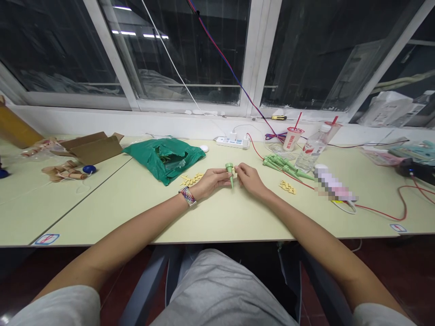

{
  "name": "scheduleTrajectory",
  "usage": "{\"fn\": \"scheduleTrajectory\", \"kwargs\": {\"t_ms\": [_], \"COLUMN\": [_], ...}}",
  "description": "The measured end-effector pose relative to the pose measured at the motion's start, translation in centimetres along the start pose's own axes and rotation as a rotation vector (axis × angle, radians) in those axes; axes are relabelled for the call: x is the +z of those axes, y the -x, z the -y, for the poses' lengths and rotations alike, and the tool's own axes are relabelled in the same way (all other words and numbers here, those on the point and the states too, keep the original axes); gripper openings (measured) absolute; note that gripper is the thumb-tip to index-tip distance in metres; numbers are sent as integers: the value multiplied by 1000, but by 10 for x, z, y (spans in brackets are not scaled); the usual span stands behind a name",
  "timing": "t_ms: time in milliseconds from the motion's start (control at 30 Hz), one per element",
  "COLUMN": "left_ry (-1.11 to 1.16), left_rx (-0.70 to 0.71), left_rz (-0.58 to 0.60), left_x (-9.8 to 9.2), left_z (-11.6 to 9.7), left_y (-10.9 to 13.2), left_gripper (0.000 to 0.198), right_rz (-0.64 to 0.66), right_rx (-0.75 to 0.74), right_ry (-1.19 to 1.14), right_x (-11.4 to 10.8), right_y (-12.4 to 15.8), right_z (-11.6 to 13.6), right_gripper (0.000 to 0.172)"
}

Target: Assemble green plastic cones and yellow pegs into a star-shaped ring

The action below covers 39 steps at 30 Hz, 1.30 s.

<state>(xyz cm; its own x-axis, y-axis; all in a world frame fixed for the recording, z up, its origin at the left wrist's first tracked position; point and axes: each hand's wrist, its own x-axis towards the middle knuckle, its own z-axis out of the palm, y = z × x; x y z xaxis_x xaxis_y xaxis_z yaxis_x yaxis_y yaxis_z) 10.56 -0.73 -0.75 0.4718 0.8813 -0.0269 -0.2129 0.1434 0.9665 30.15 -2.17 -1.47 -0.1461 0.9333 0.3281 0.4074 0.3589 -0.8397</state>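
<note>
The left hand and the right hand meet near the middle of the tabletop, neither spread nor pressed together. The left fingertips pinch a green plastic spike near its wide top, with its point aimed toward the person. The right fingertips pinch at its side, on something too small to make out. Resting the wrists on the tabletop would steady so small a piece, and a close pinch near the wide end would suit it best.

One spike is in the hands. About six more green spikes lie overlapped at 3 o'clock, so that count is uncertain. Two heaps of small yellow pieces, too many to count, lie at 9 o'clock and 3 o'clock. One green plastic bag sits at 10 o'clock, with one cardboard box beyond it. One water bottle and one cup stand at 2 o'clock.
</note>
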Motion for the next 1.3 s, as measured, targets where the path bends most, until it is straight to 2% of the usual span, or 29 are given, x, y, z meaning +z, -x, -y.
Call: {"fn": "scheduleTrajectory", "kwargs": {"t_ms": [67, 167, 267, 400, 633, 800, 1033, 1300], "left_ry": [-23, -59, -95, -140, -158, -301, -271, -277], "left_rx": [49, 88, 100, 86, 110, 147, 151, 156], "left_rz": [-38, -116, -213, -280, -209, -169, -161, -177], "left_x": [1, 1, -1, -3, -4, -7, -9, -8], "left_z": [1, 1, 2, 5, 8, 10, 12, 13], "left_y": [-2, -3, -5, -9, -14, -14, -14, -15], "left_gripper": [31, 40, 53, 53, 33, 10, 7, 4], "right_rz": [-36, -28, 43, 82, 38, 42, -21, -65], "right_rx": [-18, -139, -247, -224, -84, -41, -38, 120], "right_ry": [-3, 164, 349, 390, 353, 395, 581, 692], "right_x": [-1, -2, 1, 13, 21, 21, 17, 2], "right_y": [2, 8, 15, 17, 9, 4, -1, -8], "right_z": [1, 5, 8, 9, -2, -4, -10, -12], "right_gripper": [31, 38, 31, 19, 11, 11, 8, 16]}}
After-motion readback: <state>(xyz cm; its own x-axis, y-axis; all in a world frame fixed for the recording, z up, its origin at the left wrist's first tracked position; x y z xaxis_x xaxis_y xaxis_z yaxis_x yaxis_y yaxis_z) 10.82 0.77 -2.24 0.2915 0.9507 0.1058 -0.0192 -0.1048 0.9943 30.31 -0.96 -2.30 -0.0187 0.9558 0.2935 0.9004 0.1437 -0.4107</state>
